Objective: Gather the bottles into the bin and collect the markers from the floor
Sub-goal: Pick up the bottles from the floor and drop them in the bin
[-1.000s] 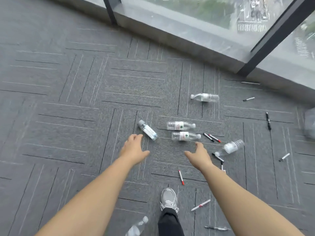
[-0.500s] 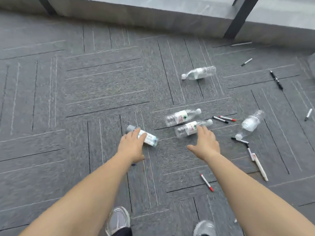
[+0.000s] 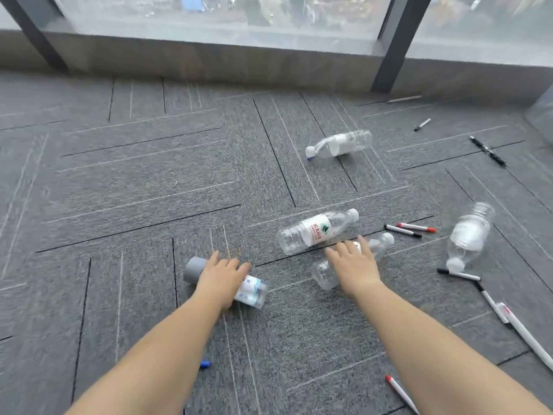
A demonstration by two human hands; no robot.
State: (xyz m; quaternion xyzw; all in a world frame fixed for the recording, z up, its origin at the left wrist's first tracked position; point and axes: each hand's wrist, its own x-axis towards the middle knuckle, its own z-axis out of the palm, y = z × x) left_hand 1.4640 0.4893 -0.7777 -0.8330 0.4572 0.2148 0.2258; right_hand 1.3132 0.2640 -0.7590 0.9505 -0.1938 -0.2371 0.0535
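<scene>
Bottles and markers lie scattered on the carpeted floor point(image 3: 149, 181) near the window ledge point(image 3: 209, 64); open carpet extends leftward. Left hand point(image 3: 223, 280) rests palm-down, fingers extended, on the grey-capped bottle point(image 3: 251, 290); right hand point(image 3: 356, 265) likewise covers a clear bottle point(image 3: 324, 272); a labelled bottle point(image 3: 317, 232) lies just beyond it.

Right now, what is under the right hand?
The right hand lies on a clear bottle lying on the carpet; its white cap and base stick out. The label and middle are covered.
</scene>
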